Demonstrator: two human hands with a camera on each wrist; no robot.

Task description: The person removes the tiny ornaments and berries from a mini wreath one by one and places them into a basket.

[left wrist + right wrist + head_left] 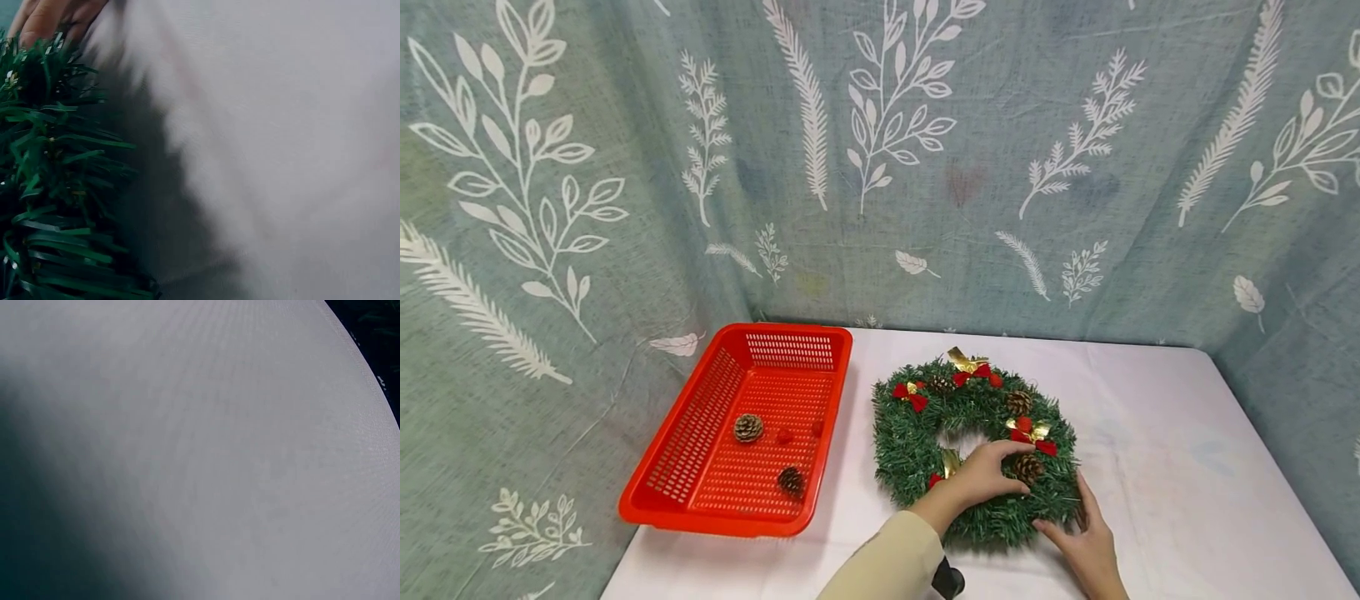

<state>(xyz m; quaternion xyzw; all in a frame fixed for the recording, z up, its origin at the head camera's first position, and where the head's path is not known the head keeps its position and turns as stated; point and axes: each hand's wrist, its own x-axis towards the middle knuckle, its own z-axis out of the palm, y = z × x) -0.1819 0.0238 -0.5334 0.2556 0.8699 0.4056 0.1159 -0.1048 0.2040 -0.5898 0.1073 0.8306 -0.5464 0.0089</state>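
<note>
A green tinsel wreath (898,454) lies on the white cloth, trimmed with red-and-gold bows and pine cones. My left hand (973,479) reaches across its near side, thumb and fingers round a brown pine cone (1028,469) set in the greenery. Just above those fingertips is a red bow with gold ribbon (1032,435). At the wreath's near right edge, my right hand (1086,546) grips the rim, some fingertips hidden by the tinsel. Fingers (47,25) also rest on the tinsel in the left wrist view. Pale blurred fabric (237,444) fills most of the right wrist view.
To the left stands a red plastic basket (730,527) holding two pine cones (748,427) and small red pieces (785,436). A small black object (948,579) shows beside the left sleeve (891,560). Leaf-patterned curtains (955,250) hang behind the table and at both sides.
</note>
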